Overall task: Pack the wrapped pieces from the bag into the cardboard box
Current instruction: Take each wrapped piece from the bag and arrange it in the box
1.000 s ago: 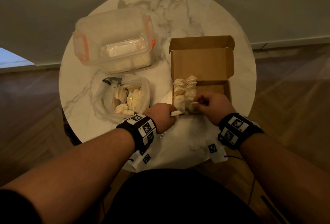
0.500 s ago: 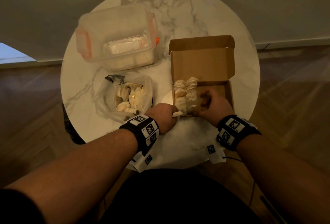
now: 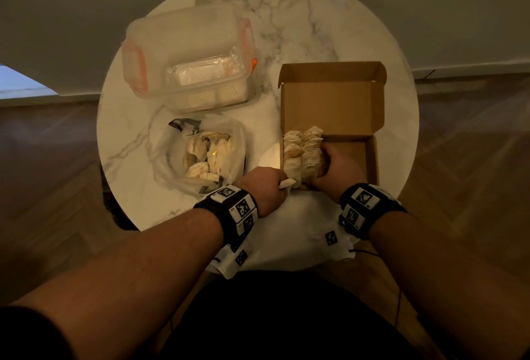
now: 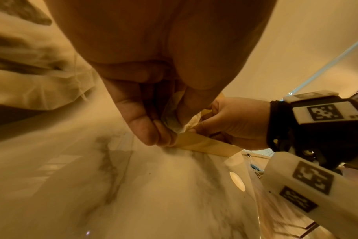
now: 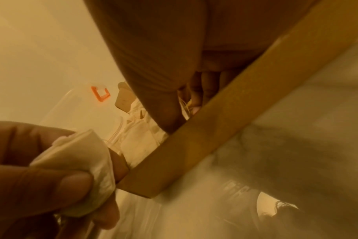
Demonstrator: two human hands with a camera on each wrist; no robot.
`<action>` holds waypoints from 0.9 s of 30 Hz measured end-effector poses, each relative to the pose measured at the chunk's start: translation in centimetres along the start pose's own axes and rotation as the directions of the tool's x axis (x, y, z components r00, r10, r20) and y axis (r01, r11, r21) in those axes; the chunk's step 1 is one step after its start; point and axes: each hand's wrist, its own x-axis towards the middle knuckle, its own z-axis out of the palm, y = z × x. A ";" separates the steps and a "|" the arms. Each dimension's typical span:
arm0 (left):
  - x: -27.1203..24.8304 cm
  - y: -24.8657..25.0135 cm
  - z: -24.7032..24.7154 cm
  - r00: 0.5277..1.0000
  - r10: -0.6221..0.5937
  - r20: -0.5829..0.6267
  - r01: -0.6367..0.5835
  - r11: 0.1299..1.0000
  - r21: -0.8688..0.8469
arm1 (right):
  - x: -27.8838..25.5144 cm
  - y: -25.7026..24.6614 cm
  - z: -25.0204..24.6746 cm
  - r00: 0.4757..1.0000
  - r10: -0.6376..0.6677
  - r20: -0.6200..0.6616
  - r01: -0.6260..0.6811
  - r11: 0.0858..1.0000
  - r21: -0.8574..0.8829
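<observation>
The open cardboard box (image 3: 332, 101) stands on the right of the round marble table (image 3: 315, 30). Two rows of wrapped pieces (image 3: 301, 147) fill its left side. My right hand (image 3: 325, 166) is inside the box, against the second row; its thumb and fingers close round a wrapped piece (image 5: 184, 105) at the near end. My left hand (image 3: 279, 184) rests at the box's near left corner and pinches another wrapped piece (image 4: 172, 116). The clear plastic bag (image 3: 200, 153) with several more pieces lies left of the box.
A lidded clear plastic container (image 3: 189, 55) with orange clips stands at the back left of the table. The box's lid stands upright behind its tray. Wooden floor surrounds the small table; its near edge is just under my wrists.
My right hand has moved from the box's near edge down into the box with its piece, against the second row. My left hand has stayed at the corner with its piece.
</observation>
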 end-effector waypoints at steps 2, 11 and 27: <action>-0.1 0.0 0.0 1.000 0.002 -0.009 -0.003 1.000 -0.023 | 0.1 0.3 0.1 1.000 0.020 -0.010 -0.020 1.000 0.024; -0.9 -0.6 -0.2 0.997 -0.075 0.035 0.081 0.798 -0.597 | -1.3 0.0 -2.8 0.996 0.012 -0.086 -0.001 0.992 0.127; -0.6 1.9 -2.2 0.996 0.043 -0.078 -0.081 0.801 -0.593 | -2.5 -3.5 -5.4 0.989 -0.125 0.078 0.102 0.963 0.249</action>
